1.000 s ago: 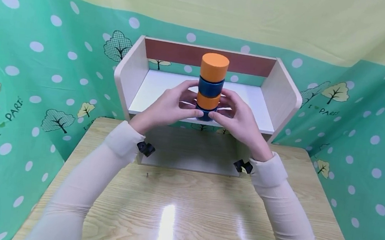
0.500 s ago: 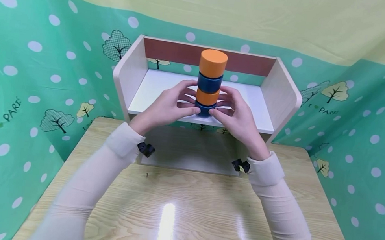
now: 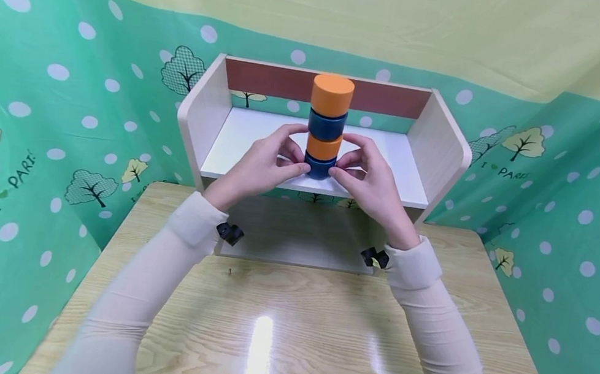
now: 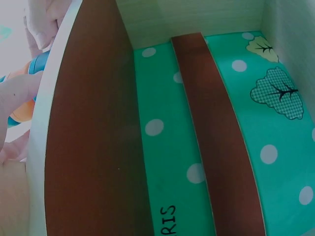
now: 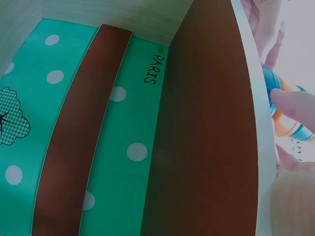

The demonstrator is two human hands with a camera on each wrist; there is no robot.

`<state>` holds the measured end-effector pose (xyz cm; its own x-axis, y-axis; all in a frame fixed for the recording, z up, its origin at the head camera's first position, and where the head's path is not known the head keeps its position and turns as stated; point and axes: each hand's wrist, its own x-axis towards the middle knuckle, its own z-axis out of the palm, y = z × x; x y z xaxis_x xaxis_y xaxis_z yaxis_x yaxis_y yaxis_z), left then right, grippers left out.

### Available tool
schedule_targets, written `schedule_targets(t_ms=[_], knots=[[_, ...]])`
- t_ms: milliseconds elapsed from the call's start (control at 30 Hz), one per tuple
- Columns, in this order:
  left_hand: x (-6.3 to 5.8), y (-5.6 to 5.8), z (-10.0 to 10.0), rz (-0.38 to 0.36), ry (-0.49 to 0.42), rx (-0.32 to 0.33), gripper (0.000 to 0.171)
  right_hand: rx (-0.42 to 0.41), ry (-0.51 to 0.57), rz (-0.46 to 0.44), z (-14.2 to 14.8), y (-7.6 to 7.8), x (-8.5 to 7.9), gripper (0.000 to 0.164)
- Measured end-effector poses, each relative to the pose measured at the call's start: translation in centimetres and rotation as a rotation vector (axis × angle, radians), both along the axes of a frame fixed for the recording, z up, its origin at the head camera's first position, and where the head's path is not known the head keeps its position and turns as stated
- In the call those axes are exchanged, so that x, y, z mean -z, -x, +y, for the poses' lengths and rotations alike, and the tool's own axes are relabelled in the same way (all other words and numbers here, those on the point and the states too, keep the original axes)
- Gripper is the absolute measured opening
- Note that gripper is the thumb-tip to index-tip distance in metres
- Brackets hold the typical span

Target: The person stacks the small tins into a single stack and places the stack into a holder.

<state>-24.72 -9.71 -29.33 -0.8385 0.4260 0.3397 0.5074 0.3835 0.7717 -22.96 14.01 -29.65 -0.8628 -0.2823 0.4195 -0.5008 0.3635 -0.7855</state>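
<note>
An upright stack of round cylinders, orange and blue by turns, stands at the front of the white upper shelf board (image 3: 255,139) in the head view. On top sits an orange cylinder (image 3: 332,97), the lowest is a blue cylinder (image 3: 319,168). My left hand (image 3: 264,161) holds the stack's left side, its thumb at the lowest blue cylinder and curled fingers higher up. My right hand (image 3: 370,175) mirrors it on the right. Both wrist views catch only part of the stack, the orange of one cylinder (image 4: 22,114) showing past the shelf board's edge.
A small shelf unit with side panels (image 3: 438,147) and a reddish-brown back strip (image 3: 267,81) stands on the wooden table (image 3: 290,321). Its lower level (image 3: 297,236) lies below my hands. A green dotted curtain (image 3: 28,181) hangs behind and at both sides.
The stack has moved slightly up and back in the head view, with both hands around it. My thumbs have drawn from the lowest blue cylinder's front out to its sides.
</note>
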Motion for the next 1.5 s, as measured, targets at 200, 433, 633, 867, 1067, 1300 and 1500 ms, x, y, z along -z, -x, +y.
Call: schedule_targets(t_ms=[200, 433, 633, 867, 1067, 1300, 1500], knots=[[0.09, -0.11, 0.04, -0.016, -0.023, -0.005, 0.073, 0.001, 0.015, -0.020, 0.04, -0.08, 0.08, 0.061], [0.16, -0.09, 0.05, -0.021, -0.053, -0.004, 0.074, -0.005, 0.027, -0.042, 0.03, -0.02, 0.12, 0.064], [0.28, 0.02, 0.08, -0.027, -0.039, -0.017, 0.074, -0.008, 0.020, -0.050, 0.11, 0.09, 0.27, 0.064], [0.31, 0.14, 0.11, -0.037, -0.016, -0.020, 0.075, -0.017, -0.027, -0.063, 0.24, 0.17, 0.28, 0.067], [0.26, 0.15, 0.10, -0.058, -0.020, -0.008, 0.077, -0.042, -0.096, -0.086, 0.18, 0.21, -0.01, 0.068], [0.29, 0.25, 0.09, -0.091, -0.027, 0.019, 0.082, -0.092, -0.176, -0.056, -0.12, 0.30, -0.13, 0.068], [0.26, 0.11, 0.00, -0.114, -0.023, 0.039, 0.082, -0.094, -0.260, -0.013, -0.55, 0.38, -0.04, 0.073]])
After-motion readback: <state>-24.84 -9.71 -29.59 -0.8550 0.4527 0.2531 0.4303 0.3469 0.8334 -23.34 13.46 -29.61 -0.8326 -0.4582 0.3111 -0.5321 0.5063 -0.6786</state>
